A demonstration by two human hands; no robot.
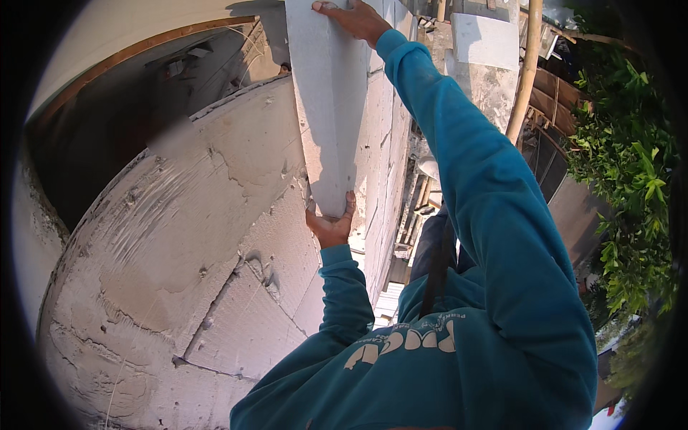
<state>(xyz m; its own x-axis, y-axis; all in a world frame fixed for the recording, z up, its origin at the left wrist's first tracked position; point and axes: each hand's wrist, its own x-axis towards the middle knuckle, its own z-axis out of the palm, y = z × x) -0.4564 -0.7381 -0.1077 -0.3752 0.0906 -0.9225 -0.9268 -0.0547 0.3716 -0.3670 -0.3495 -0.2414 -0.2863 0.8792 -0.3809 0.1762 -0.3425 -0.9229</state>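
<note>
A long pale grey lightweight concrete block (326,107) stretches away from me along the line of the block wall (236,215). My left hand (331,223) cups its near end, with the thumb and fingers on either side. Toward the far end, my right hand (356,19) is closed over the block's upper right part, its fingertips lying on the face. Whether the block rests fully on the wall or is partly held up, I cannot tell. Its far end runs out of the picture at the top.
A dark opening (136,107) with a wooden edge (143,43) lies at the left. On the right are a bamboo pole (527,72), another pale block (486,39) and leafy branches (638,172). Boards (423,201) show far below, beyond the wall's right side.
</note>
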